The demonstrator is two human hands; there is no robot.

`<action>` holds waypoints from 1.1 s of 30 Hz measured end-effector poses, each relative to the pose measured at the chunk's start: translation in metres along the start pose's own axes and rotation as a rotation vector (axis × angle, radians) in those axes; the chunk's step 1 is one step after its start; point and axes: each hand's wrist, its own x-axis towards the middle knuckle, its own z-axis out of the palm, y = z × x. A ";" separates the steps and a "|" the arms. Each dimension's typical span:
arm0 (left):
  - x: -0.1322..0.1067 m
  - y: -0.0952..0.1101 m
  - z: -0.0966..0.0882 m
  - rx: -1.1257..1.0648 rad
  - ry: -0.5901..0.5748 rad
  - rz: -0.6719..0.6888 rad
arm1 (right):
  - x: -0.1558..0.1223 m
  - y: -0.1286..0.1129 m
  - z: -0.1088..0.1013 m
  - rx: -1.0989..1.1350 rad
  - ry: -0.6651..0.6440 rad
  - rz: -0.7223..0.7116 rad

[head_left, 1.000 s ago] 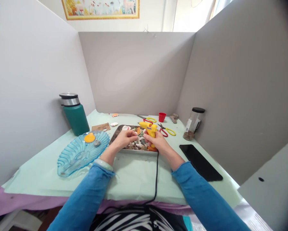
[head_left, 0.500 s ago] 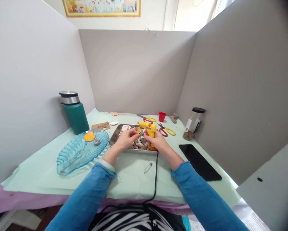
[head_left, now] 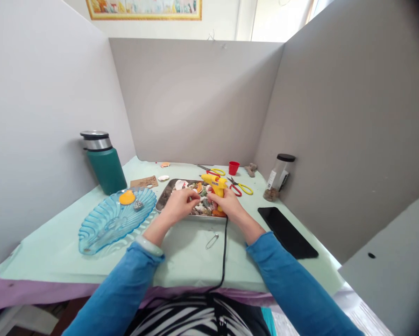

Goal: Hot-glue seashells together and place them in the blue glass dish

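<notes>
A yellow glue gun [head_left: 216,181] is upright over the right end of a metal tray [head_left: 165,192], its nozzle pointing left. My right hand [head_left: 230,203] is closed around its handle, the thumb crossing in front. Its black cord [head_left: 224,252] runs down toward the table's front edge. My left hand [head_left: 181,203] hovers over the tray's left part, thumb and fingertips pinched together; whatever they hold is too small or hidden to make out. Shells and small stones [head_left: 205,205] fill much of the tray, with an orange shell [head_left: 199,187] behind my left fingertips.
Left stand a blue shell-shaped dish [head_left: 107,228] and a green bottle [head_left: 106,168]. A safety pin [head_left: 212,241] lies in front. At the right are a black phone [head_left: 288,233], a clear jar [head_left: 278,179], scissors [head_left: 244,188] and a red cup [head_left: 233,168]. Grey panels [head_left: 195,93] enclose the table.
My left hand has drawn slightly down and away from the orange shell, which now shows more fully. My right hand keeps its place at the glue gun. The view has shifted slightly.
</notes>
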 end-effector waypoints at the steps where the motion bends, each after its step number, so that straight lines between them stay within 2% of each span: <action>1: -0.007 0.010 -0.002 -0.001 -0.028 0.032 | 0.000 0.000 0.000 -0.001 0.005 -0.008; 2: -0.015 0.020 -0.003 -0.001 -0.093 0.074 | 0.000 -0.001 0.000 -0.001 0.012 -0.014; 5: -0.039 0.045 0.002 0.096 -0.402 0.176 | 0.000 -0.001 0.000 0.008 0.019 -0.014; 7: -0.049 0.054 0.011 0.252 -0.516 0.163 | 0.001 0.000 0.000 0.005 0.014 -0.011; 11: -0.055 0.053 0.034 0.418 -0.500 0.152 | 0.002 0.003 -0.001 -0.002 0.002 -0.021; 14: -0.054 0.051 0.037 0.465 -0.481 0.193 | 0.003 0.003 -0.002 0.022 0.003 -0.010; 17: -0.050 0.052 0.021 0.426 -0.453 0.178 | 0.003 0.003 -0.002 0.030 0.031 -0.017; 20: -0.037 0.047 -0.005 0.326 -0.296 0.107 | 0.003 0.003 -0.002 0.008 0.067 -0.049; 23: -0.020 0.029 -0.024 0.260 -0.116 0.028 | 0.003 0.003 -0.002 0.002 0.083 -0.049; 25: -0.008 0.014 -0.028 0.243 -0.074 -0.022 | 0.003 0.002 -0.002 0.000 0.091 -0.041; 29: 0.006 -0.009 -0.021 0.132 -0.123 -0.124 | 0.002 -0.001 -0.001 -0.021 0.099 -0.030; 33: 0.012 -0.015 -0.010 -0.140 -0.200 -0.246 | 0.000 -0.004 -0.001 -0.021 0.092 -0.031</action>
